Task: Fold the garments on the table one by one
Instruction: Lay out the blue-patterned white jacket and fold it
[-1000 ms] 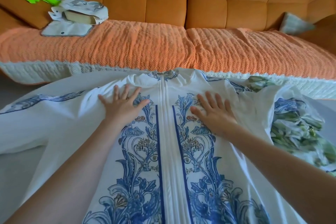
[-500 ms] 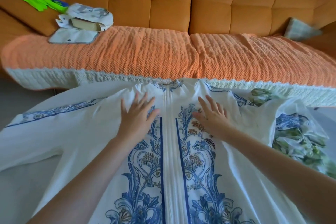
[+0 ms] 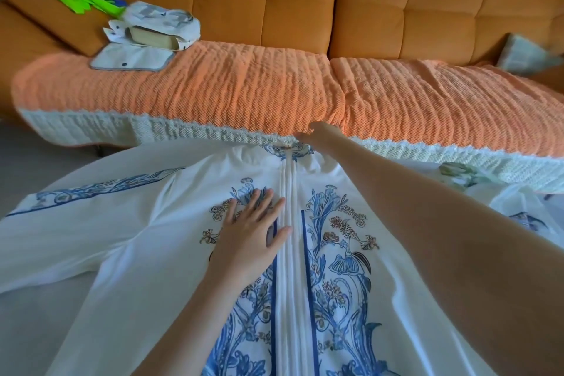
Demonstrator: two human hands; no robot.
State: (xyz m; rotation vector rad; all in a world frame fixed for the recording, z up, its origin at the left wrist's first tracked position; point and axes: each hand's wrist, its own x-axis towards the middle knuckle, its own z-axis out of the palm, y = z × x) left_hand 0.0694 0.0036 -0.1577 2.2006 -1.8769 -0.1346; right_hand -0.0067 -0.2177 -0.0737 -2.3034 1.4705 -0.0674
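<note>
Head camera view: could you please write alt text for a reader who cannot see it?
A person's left hand lies flat on a white garment with blue floral print, spread on a table, while the right hand reaches its collar at the far edge. An orange sofa stands behind.
</note>
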